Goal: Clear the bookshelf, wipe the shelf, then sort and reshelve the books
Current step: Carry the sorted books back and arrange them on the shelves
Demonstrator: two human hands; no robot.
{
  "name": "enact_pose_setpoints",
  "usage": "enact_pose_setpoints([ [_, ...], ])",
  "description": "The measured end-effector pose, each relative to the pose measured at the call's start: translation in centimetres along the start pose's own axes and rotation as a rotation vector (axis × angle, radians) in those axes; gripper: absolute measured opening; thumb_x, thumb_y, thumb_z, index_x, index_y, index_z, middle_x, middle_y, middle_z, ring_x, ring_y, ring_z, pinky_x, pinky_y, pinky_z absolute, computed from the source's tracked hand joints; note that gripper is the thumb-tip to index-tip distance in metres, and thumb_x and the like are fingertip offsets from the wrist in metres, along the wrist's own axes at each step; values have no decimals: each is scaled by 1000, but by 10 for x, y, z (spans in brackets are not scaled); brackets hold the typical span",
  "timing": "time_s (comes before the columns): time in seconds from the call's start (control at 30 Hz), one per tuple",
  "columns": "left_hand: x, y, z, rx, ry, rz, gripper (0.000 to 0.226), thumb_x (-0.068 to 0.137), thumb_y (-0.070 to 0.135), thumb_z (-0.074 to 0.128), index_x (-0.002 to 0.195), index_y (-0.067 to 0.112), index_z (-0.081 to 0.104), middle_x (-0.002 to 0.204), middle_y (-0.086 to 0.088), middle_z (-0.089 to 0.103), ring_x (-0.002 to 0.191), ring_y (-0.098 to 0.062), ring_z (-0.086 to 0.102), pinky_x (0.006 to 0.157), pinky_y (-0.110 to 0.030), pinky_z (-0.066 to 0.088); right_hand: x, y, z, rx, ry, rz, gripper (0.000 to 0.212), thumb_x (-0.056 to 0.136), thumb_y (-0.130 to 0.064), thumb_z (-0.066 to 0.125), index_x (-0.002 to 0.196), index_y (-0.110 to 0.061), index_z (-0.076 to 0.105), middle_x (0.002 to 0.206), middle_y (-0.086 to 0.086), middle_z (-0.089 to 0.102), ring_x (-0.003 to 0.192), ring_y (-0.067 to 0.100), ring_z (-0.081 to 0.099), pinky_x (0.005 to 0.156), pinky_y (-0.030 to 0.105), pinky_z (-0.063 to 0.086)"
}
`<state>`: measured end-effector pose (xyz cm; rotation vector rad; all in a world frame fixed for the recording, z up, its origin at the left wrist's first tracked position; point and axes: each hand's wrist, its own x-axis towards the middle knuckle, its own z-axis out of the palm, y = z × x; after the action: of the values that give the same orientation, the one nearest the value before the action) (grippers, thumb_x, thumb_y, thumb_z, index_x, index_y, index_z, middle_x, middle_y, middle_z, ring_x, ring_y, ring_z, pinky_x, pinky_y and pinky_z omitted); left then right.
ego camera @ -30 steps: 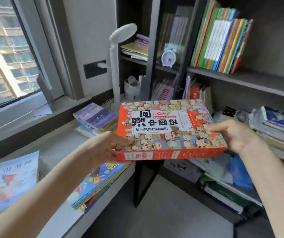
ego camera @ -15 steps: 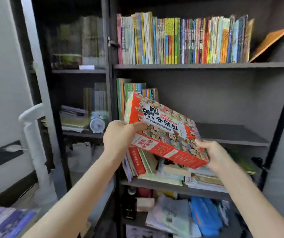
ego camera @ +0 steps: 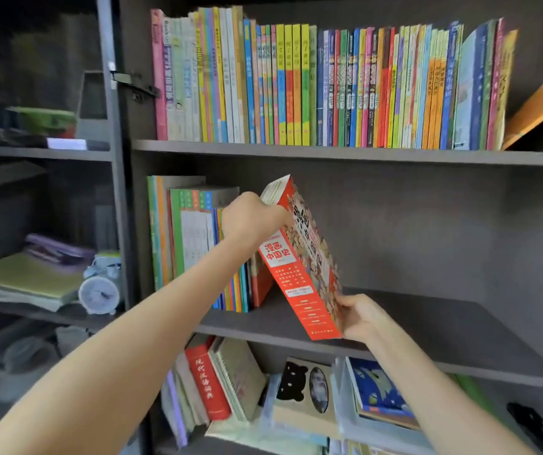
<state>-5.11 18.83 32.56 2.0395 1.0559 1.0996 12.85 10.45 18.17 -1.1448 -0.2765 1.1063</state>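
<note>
A thick red boxed book set (ego camera: 299, 264) with cartoon faces stands tilted on the dark middle shelf (ego camera: 427, 326), its top leaning left toward a short row of upright books (ego camera: 194, 241). My left hand (ego camera: 253, 218) grips its upper end. My right hand (ego camera: 362, 316) holds its lower right corner at the shelf's front edge. Right of the box the shelf board is bare.
The top shelf (ego camera: 329, 151) carries a long row of colourful thin books, with an orange book (ego camera: 539, 110) leaning at its right end. The lower shelf holds a red dictionary (ego camera: 208, 382) and piled books. A small alarm clock (ego camera: 99, 290) and paper stacks sit in the left compartment.
The view has swung from the windowsill up to the bookcase. Both hands carried the red box up, turned it on end, and brought it onto the middle shelf beside the upright books.
</note>
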Motion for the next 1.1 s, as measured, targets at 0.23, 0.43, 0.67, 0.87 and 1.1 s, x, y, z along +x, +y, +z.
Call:
enact_pose_setpoints([
  [0.23, 46, -16, 49, 263, 23, 69, 29, 77, 28, 64, 59, 13, 48, 56, 4, 51, 52, -12, 51, 43, -22, 29, 52, 6, 2, -240, 114, 49, 24, 93, -3, 57, 115, 5, 51, 92, 22, 62, 82, 32, 62, 67, 44, 50],
  [0.43, 60, -19, 51, 325, 39, 153, 31, 77, 31, 64, 57, 15, 46, 57, 4, 50, 52, -9, 47, 43, -22, 28, 25, 5, 23, -1117, 409, -517, 47, 93, -48, 55, 134, -26, 54, 129, -2, 62, 119, 18, 58, 98, 34, 45],
  [0.67, 58, -9, 71, 360, 48, 286, 25, 77, 34, 67, 75, 14, 53, 77, 0, 56, 60, -11, 48, 44, -20, 27, 25, 24, 50, -1122, 83, -617, 72, 76, -42, 77, 131, -39, 32, 121, -11, 61, 110, 10, 60, 95, 31, 48],
  [0.87, 67, -30, 69, 336, 148, 253, 57, 83, 45, 67, 122, 10, 46, 115, -5, 55, 94, -16, 56, 68, -22, 42, 61, 18, 70, -941, -68, -585, 75, 83, -18, 74, 140, -37, 29, 127, -6, 58, 117, 12, 56, 104, 42, 45],
  [1.1, 55, -85, 64, 106, 49, 230, 59, 85, 14, 67, 134, 10, 34, 112, -3, 61, 95, -16, 63, 70, -21, 51, 107, 19, 94, -913, -66, -591, 67, 86, -27, 72, 132, -46, 27, 126, -12, 56, 113, 8, 56, 97, 33, 47],
])
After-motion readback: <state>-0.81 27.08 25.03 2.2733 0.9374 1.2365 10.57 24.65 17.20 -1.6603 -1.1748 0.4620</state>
